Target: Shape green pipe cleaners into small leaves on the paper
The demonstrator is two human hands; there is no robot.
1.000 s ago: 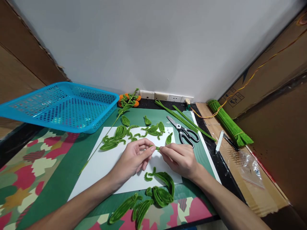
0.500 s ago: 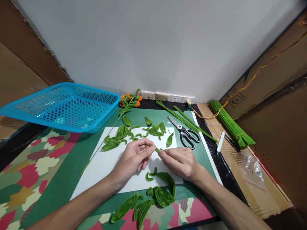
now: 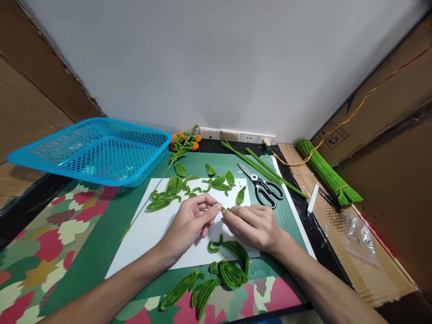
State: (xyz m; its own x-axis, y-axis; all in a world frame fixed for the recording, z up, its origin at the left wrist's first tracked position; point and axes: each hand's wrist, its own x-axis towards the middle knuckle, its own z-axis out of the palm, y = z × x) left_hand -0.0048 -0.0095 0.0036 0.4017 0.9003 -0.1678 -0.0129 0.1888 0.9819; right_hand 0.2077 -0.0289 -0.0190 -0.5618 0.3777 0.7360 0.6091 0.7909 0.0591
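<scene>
Pinching 1 short green pipe-cleaner piece [image 3: 223,208] between both sets of fingertips, left hand [image 3: 192,222] and right hand [image 3: 254,225] meet over the white sheet [image 3: 151,229]; step judged as bending or twisting it into a leaf, next needing a firm, steady pinch. Finished leaves [image 3: 219,274] lie near, scissors [image 3: 265,186] far right, blue basket [image 3: 97,150] far left, on a patterned mat [image 3: 50,243] below a white wall.

Two hands, the left hand [image 3: 191,220] and the right hand [image 3: 254,225]. One pair of scissors [image 3: 265,186], one blue basket [image 3: 97,150], one white paper sheet [image 3: 151,234], one bundle of green stems [image 3: 326,173], one flower sprig [image 3: 184,141], one plastic bag [image 3: 359,238].
</scene>
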